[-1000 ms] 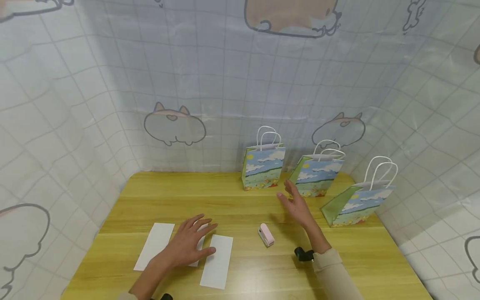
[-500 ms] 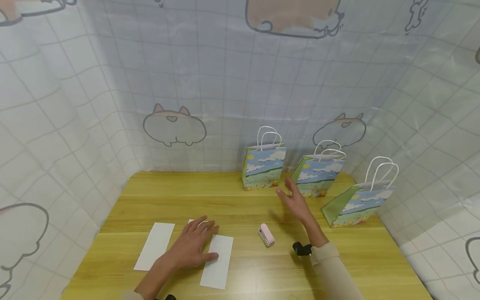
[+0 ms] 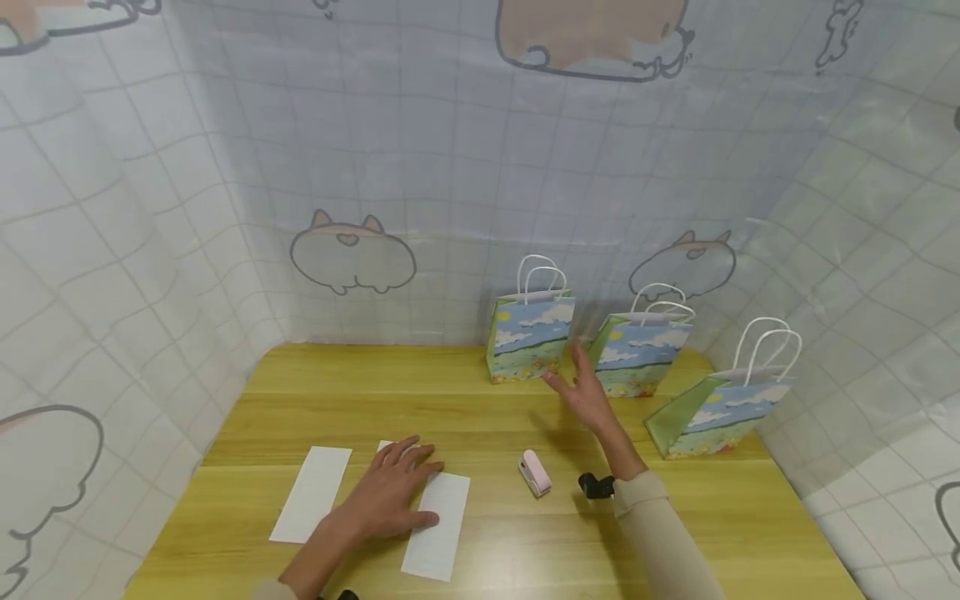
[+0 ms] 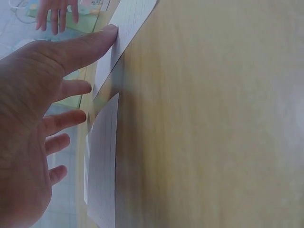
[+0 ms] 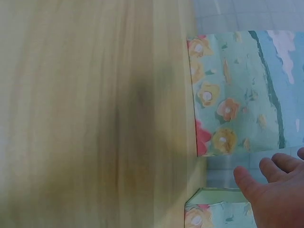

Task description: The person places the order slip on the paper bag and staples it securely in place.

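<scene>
While right hand (image 3: 588, 403) stretches forward, left hand (image 3: 386, 500) over papers (image 3: 444, 537) (fingers (image 4: 66, 120) spread).

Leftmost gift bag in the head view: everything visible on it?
The bag looks like paper: blue sky, white clouds, yellow sun and a flowery meadow on the front, plain green side, two white looped handles. It stands upright at the back of the table. The right hand is near its lower right corner; the right wrist view shows a gap between them.
</scene>
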The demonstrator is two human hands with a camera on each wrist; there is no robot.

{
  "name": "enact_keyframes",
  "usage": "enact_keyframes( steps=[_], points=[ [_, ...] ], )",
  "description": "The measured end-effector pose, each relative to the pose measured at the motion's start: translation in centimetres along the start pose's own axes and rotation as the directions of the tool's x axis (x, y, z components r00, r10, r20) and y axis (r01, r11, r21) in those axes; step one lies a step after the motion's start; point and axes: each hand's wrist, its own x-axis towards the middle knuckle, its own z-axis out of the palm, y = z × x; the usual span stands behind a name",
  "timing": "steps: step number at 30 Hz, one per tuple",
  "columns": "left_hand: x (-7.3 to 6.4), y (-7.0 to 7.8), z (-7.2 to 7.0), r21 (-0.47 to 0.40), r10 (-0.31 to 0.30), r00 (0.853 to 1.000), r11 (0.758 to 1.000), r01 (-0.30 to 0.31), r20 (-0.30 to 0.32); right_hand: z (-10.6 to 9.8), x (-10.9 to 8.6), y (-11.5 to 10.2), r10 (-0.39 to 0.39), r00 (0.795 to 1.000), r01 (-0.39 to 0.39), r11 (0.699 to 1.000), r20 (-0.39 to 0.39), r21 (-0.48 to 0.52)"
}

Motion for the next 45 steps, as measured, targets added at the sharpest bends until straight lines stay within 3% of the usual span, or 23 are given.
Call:
enact_keyframes(
  steps=[11,21,26,36,45],
  points=[
    [0.2,0.1,-0.1,-0.005,-0.026,1.0,1.0,0.026,0.006,0.5,1.8,0.1,0.031,0.999,-0.031,0.996,0.013,0.079],
    [0.2,0.2,0.0,-0.015,-0.027,1.0,1.0,0.027,-0.006,0.8,2.9,-0.5,0.039,0.999,-0.038,0.997,-0.014,0.064],
    [0.1,0.0,0.0,-0.011,-0.027,1.0,1.0,0.027,-0.005,1.2,3.5,-0.5,0.066,0.998,-0.063,0.991,-0.021,0.117],
    [0.2,-0.4,0.2,0.012,-0.011,0.999,1.0,0.012,-0.045,1.5,4.5,-0.1,0.067,0.996,-0.055,0.983,-0.064,0.177],
    [0.7,-0.1,0.0,0.03,0.014,0.995,1.0,-0.011,-0.095,1.4,4.1,-0.3,0.085,0.995,-0.079,0.989,-0.049,0.124]
  ],
)
